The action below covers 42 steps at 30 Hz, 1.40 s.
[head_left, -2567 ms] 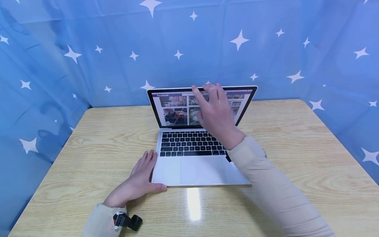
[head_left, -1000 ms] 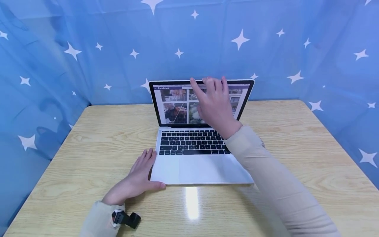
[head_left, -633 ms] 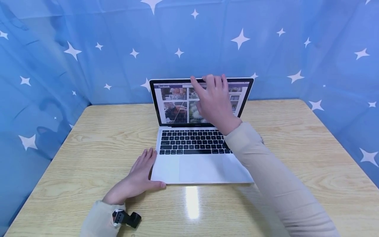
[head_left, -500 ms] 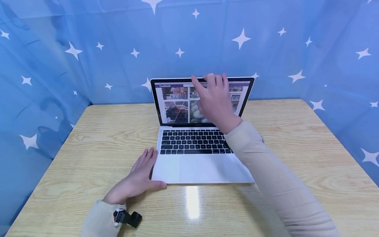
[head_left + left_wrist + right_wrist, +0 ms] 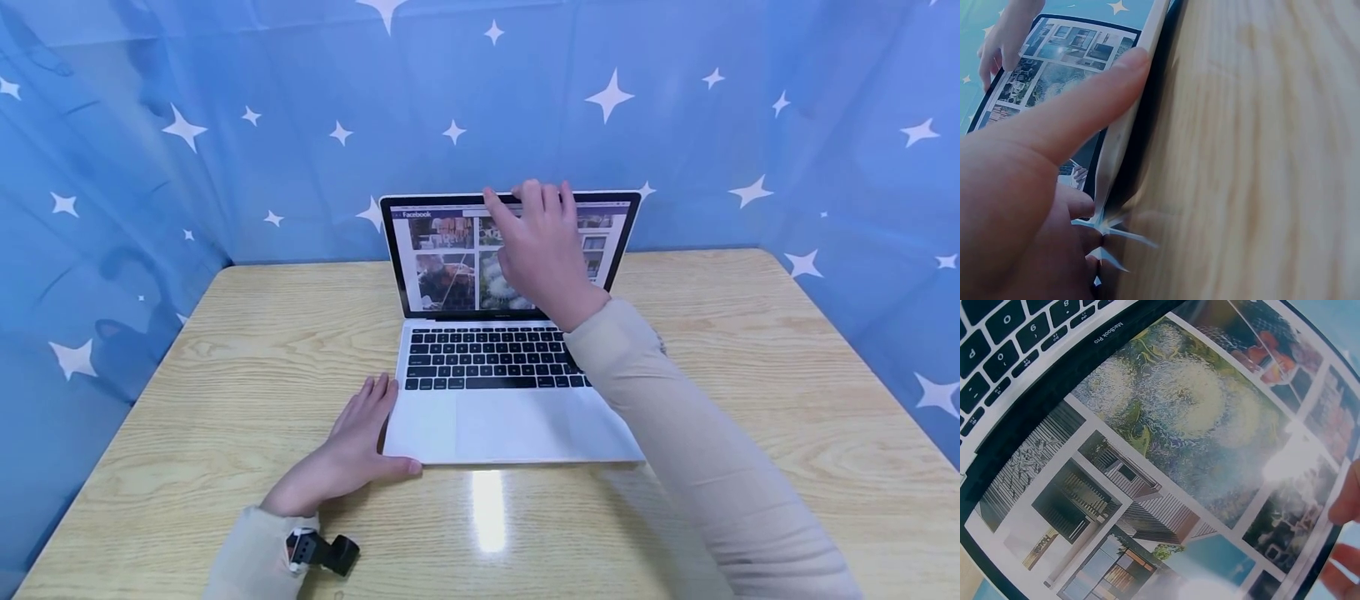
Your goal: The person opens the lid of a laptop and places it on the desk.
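Observation:
A silver laptop point(image 5: 517, 429) lies with its lid raised on the wooden table, its lit screen point(image 5: 446, 282) showing a page of photos. At the top edge of the lid, my right hand point(image 5: 546, 254) grips with the thumb on the front bezel and the other fingers over the rim. In the right wrist view, the thumb point(image 5: 1347, 497) sits at the screen's border. My left hand point(image 5: 348, 450) rests at the base's front left corner, fingers extended along the left side. Its thumb point(image 5: 1094, 100) lies along the front edge in the left wrist view.
The pale wooden table point(image 5: 262, 350) spreads around the laptop. Behind it and at both sides hangs a blue curtain point(image 5: 300, 75) with white stars. A black device on a strap point(image 5: 322, 554) is worn on the left wrist.
The lid has tilted further back, its top edge rising in the head view, and my right hand has moved up with it. My left hand has stayed at the corner.

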### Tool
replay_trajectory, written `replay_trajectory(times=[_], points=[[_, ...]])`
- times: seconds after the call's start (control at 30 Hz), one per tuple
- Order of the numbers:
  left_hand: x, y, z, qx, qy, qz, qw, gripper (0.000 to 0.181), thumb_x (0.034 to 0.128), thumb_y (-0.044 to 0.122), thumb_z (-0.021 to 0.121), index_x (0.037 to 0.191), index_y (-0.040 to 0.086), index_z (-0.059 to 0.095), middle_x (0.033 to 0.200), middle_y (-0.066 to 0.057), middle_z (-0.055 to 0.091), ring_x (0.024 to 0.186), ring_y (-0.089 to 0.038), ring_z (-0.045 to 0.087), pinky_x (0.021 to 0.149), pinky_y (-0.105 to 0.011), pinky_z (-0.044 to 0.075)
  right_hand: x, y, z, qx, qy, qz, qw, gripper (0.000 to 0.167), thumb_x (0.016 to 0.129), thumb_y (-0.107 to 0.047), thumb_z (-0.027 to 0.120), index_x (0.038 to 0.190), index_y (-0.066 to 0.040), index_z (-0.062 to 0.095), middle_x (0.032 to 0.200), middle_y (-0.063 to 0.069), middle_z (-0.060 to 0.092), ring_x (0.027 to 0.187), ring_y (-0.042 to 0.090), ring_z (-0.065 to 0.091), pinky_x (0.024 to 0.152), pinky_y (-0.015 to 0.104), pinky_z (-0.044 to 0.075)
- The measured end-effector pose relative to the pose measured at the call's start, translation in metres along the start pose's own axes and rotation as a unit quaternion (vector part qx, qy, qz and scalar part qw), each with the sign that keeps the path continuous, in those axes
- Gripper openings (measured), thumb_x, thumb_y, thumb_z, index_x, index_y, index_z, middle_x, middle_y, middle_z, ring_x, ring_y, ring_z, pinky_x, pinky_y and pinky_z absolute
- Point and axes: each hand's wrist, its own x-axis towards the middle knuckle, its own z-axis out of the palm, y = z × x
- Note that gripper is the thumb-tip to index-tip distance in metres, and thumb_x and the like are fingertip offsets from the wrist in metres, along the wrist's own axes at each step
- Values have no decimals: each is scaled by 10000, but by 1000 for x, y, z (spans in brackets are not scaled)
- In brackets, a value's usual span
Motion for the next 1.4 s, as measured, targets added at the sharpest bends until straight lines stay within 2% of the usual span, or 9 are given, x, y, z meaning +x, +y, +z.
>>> replay_trajectory(times=[0.33, 0.73, 0.93, 1.1, 1.4], points=[[-1, -1, -1, 49, 3, 29, 10000, 1172, 613, 644, 656, 1433, 56, 61, 1484, -124, -29, 1336, -270, -103, 1058, -461, -34, 4, 3, 5, 12, 21, 14, 10000, 505, 828, -107, 458, 1331, -149, 437, 1103, 186, 447, 995, 350, 432, 994, 575, 208], [-3, 1, 4, 28, 26, 17, 10000, 1172, 613, 649, 652, 1433, 59, 56, 1483, -124, -32, 1335, -273, -109, 1056, -472, -33, 6, 7, 10, -53, -258, 101, 9996, 537, 813, -124, 504, 1343, -162, 421, 1138, 183, 430, 1025, 351, 415, 1002, 566, 202], [-5, 1, 6, 21, 66, 13, 10000, 1171, 615, 652, 647, 1434, 63, 53, 1484, -118, -35, 1335, -267, -111, 1056, -468, -35, 6, 8, 11, -32, -269, 79, 9996, 559, 814, -127, 511, 1359, -175, 394, 1148, 183, 426, 1025, 350, 412, 1008, 559, 196], [-5, 2, 6, 61, 40, -44, 10000, 1171, 611, 664, 639, 1437, 80, 48, 1486, -100, -42, 1336, -253, -115, 1060, -456, -37, 7, 9, 12, 34, -186, 107, 9998, 565, 798, -118, 519, 1349, -175, 408, 1144, 182, 430, 1026, 347, 410, 1015, 556, 178], [-6, 1, 6, 99, 103, 99, 9998, 1171, 612, 671, 632, 1433, 52, 71, 1482, -140, -14, 1337, -287, -94, 1056, -476, -26, 6, 4, 17, 350, -27, 452, 9984, 586, 767, -121, 569, 1333, -193, 436, 1151, 169, 418, 1091, 317, 381, 1048, 512, 71]])
